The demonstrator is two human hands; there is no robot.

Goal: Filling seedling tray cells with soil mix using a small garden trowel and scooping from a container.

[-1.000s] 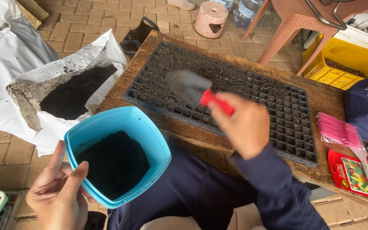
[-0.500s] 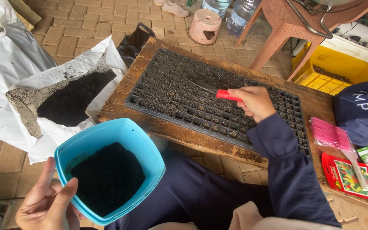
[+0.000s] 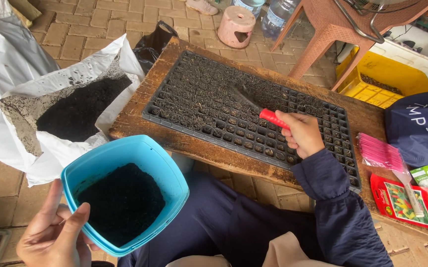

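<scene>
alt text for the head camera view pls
Seen from above, a person's right hand works a red-handled trowel across a black seed tray of soil on a wooden table, while the left hand holds a blue tub of dark soil.

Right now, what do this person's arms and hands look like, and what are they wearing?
Both hands are bare: no gloves, no rings or watch visible. The right hand comes out of a long dark navy sleeve of soft fabric, cuffed at the wrist. Of the left hand, only fingers and palm show; no sleeve is visible.
</scene>
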